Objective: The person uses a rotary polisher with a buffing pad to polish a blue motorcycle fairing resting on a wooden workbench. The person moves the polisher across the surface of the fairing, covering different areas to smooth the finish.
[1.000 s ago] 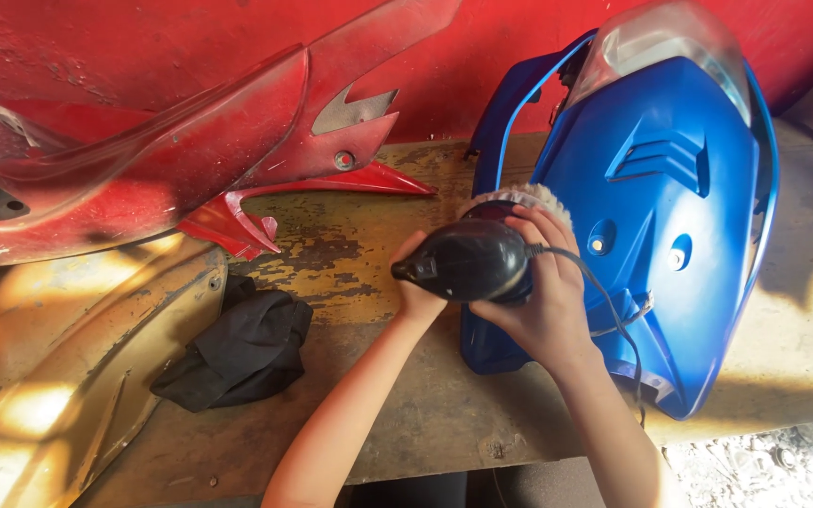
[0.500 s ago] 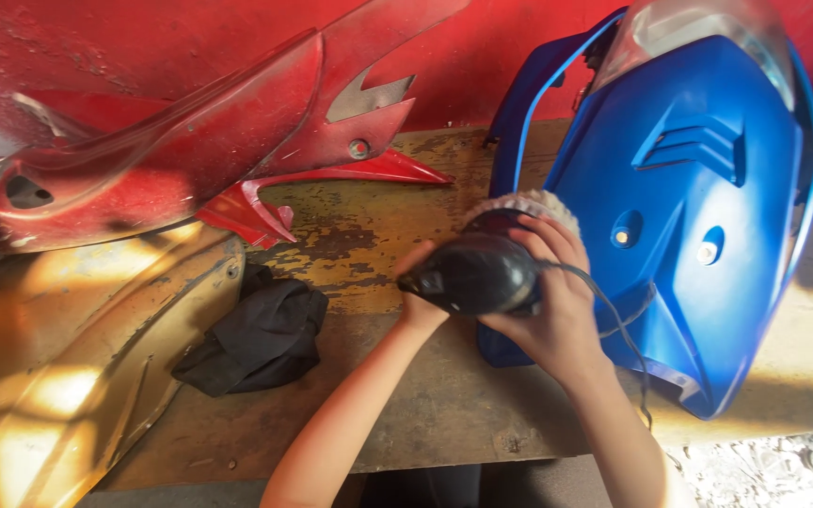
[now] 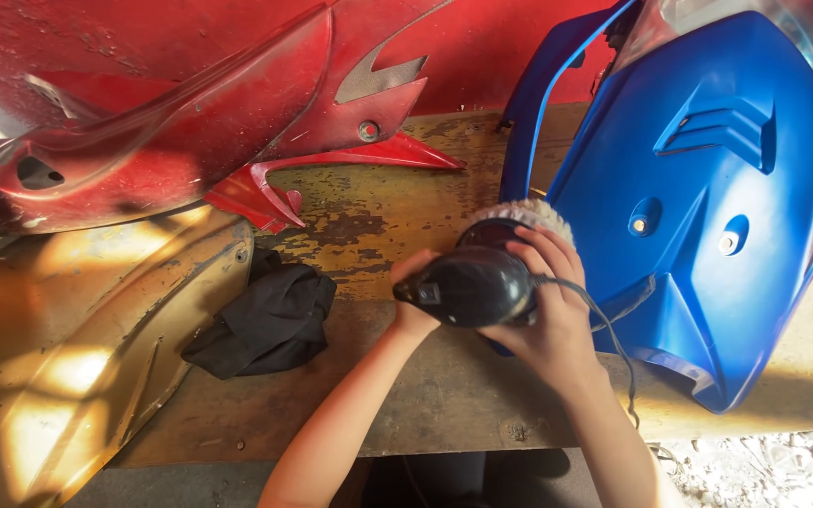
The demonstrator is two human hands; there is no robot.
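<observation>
- Nothing on the bench holds anything else; the parts simply lie on the worn wooden workbench (image 3: pixel 406 198).
- The black polisher (image 3: pixel 470 285) sits between both hands, at the left edge of the blue fairing panel (image 3: pixel 708 188), its fluffy pad (image 3: pixel 524 213) pressed against that edge.
- The right hand (image 3: pixel 548 315) is curled over the polisher's body from the far side, fingers wrapped closed around it.
- The left hand (image 3: pixel 413 296) is mostly hidden behind the tool's tail end; it grips there, though how tightly the fingers close cannot be made out.
- A thin cord (image 3: pixel 613 343) runs from the tool past the right wrist and drops off the bench edge.
- The pad's working face is hidden under the tool and fingers.
- The blue panel's top and right side are cut off by the frame.
- A red fairing (image 3: pixel 190 122) lies at the back left, a gold-toned panel (image 3: pixel 105 357) lower left, both cropped.
- A crumpled black cloth (image 3: pixel 265 320) lies well left of the hands, just beside the gold panel.
</observation>
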